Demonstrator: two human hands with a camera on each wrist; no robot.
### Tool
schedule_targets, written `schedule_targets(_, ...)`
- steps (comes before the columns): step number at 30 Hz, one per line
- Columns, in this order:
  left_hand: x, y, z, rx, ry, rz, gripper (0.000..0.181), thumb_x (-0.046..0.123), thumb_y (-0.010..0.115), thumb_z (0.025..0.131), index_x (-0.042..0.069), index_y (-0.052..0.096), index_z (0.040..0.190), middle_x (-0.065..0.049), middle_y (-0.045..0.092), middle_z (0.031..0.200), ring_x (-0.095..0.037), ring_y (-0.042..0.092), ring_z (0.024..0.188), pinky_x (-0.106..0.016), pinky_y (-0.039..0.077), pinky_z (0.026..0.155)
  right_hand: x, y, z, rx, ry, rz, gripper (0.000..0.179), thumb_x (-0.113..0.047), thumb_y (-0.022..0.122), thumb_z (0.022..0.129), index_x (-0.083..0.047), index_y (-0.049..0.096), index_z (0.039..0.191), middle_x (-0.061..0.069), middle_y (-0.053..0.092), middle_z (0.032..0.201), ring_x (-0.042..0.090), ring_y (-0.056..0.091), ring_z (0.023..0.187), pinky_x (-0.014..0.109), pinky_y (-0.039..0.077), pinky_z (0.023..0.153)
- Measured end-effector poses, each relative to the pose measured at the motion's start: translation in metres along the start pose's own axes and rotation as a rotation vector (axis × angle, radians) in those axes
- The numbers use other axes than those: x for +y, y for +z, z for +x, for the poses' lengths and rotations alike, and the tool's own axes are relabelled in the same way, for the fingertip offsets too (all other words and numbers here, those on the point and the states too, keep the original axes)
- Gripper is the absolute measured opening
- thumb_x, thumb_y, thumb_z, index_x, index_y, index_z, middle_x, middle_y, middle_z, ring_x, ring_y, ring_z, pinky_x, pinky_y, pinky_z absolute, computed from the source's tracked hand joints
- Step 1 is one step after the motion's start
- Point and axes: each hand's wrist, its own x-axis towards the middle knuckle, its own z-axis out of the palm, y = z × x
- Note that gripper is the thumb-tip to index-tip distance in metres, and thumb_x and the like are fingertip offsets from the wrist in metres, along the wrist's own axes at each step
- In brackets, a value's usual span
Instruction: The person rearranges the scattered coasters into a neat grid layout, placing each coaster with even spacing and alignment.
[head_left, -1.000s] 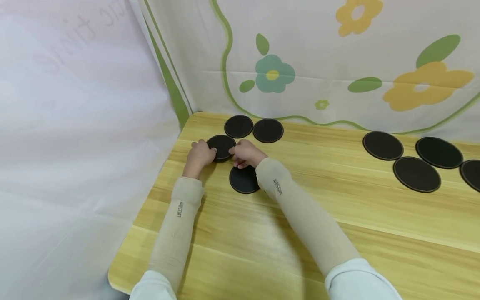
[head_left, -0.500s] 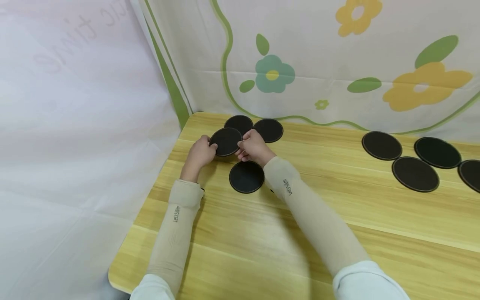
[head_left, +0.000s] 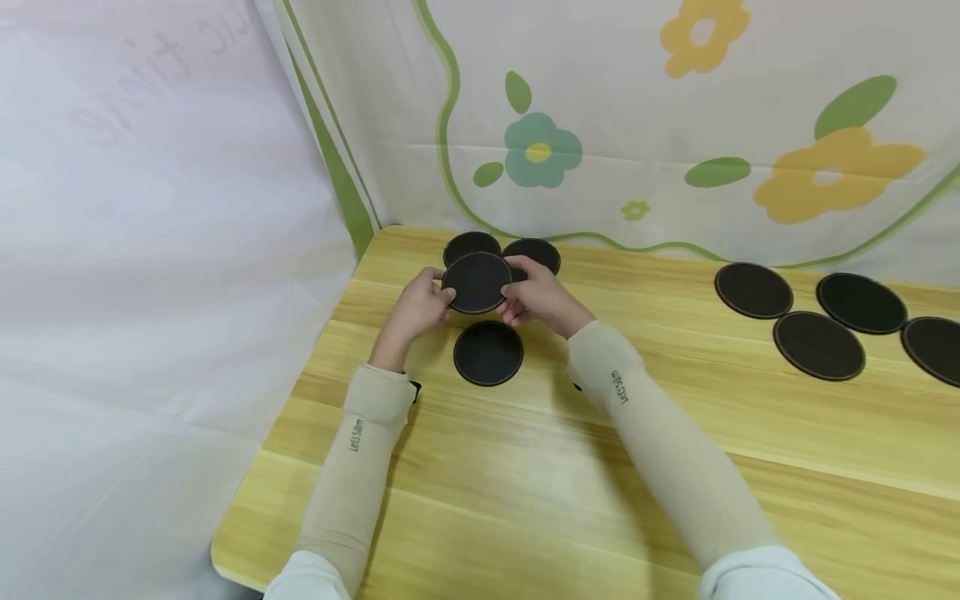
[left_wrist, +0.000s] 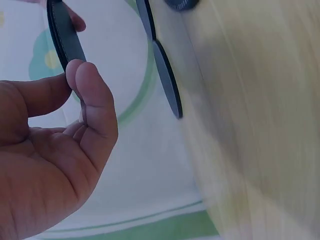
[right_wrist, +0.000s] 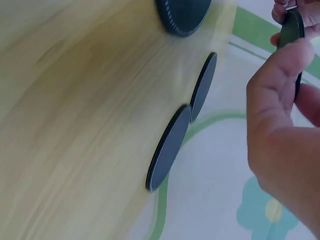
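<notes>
A round black coaster [head_left: 477, 283] with a stitched rim is held above the table between both hands. My left hand [head_left: 417, 307] pinches its left edge, thumb on top; in the left wrist view the thumb and fingers close on the coaster [left_wrist: 69, 37]. My right hand [head_left: 542, 293] pinches the opposite edge, and the right wrist view shows the coaster [right_wrist: 292, 31] between thumb and fingers. Behind it, two more coasters lie on the table, a left one [head_left: 471, 242] partly covered and a right one [head_left: 542, 252]. Nearer me lies another coaster [head_left: 488, 353].
Several black coasters lie at the right of the wooden table [head_left: 480, 483], among them one [head_left: 753, 290] near the back edge. A white printed cloth [head_left: 615, 100] hangs behind the table, and a plain white one [head_left: 165, 333] hangs along its left side.
Both hands have raised the coaster off the table and carried it to the right. The coasters lying on the table have stayed in place.
</notes>
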Motion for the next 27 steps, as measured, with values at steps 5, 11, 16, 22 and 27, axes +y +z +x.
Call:
schedule_targets(5, 0.006, 0.016, -0.003, -0.037, 0.031, 0.021, 0.045, 0.014, 0.053, 0.106, 0.000, 0.042, 0.148, -0.015, 0.060, 0.092, -0.022, 0.061, 0.067, -0.038, 0.055, 0.066, 0.004, -0.017, -0.013, -0.053, 0.012, -0.019, 0.070, -0.004, 0.050, 0.101, -0.021, 0.022, 0.163, 0.025, 0.068, 0.085, 0.022, 0.064, 0.056, 0.033, 0.057, 0.058)
schedule_targets(11, 0.012, 0.035, -0.009, -0.103, 0.061, 0.048, 0.046, 0.014, 0.054, 0.106, 0.001, 0.042, 0.149, -0.014, 0.061, 0.087, -0.021, 0.061, 0.065, -0.033, 0.056, 0.062, 0.013, -0.036, -0.033, -0.088, 0.030, -0.034, 0.073, -0.004, 0.049, 0.101, -0.022, 0.016, 0.164, 0.030, 0.067, 0.090, 0.023, 0.065, 0.058, 0.034, 0.057, 0.059)
schedule_targets(16, 0.016, 0.047, -0.017, -0.195, 0.084, 0.138, 0.057, 0.024, 0.057, 0.106, -0.001, 0.036, 0.152, -0.010, 0.061, 0.081, -0.022, 0.060, 0.067, -0.033, 0.050, 0.063, 0.021, -0.047, -0.048, -0.092, 0.046, -0.035, 0.073, -0.003, 0.049, 0.101, -0.019, 0.015, 0.164, 0.029, 0.068, 0.088, 0.022, 0.065, 0.058, 0.033, 0.057, 0.059)
schedule_targets(22, 0.014, 0.061, -0.019, -0.245, 0.100, 0.187, 0.065, 0.032, 0.056, 0.105, -0.004, 0.032, 0.154, -0.012, 0.066, 0.094, -0.023, 0.062, 0.083, -0.036, 0.048, 0.078, 0.028, -0.052, -0.056, -0.096, 0.052, -0.039, 0.071, -0.003, 0.049, 0.101, -0.017, 0.017, 0.163, 0.031, 0.067, 0.089, 0.022, 0.066, 0.058, 0.034, 0.058, 0.058)
schedule_targets(27, 0.013, 0.065, -0.020, -0.220, 0.102, 0.213, 0.067, 0.033, 0.058, 0.104, -0.004, 0.033, 0.154, -0.018, 0.060, 0.128, -0.025, 0.057, 0.120, -0.041, 0.045, 0.101, 0.030, -0.053, -0.058, -0.098, 0.056, -0.024, 0.071, -0.003, 0.049, 0.101, -0.017, 0.017, 0.163, 0.035, 0.066, 0.092, 0.022, 0.066, 0.058, 0.034, 0.058, 0.058)
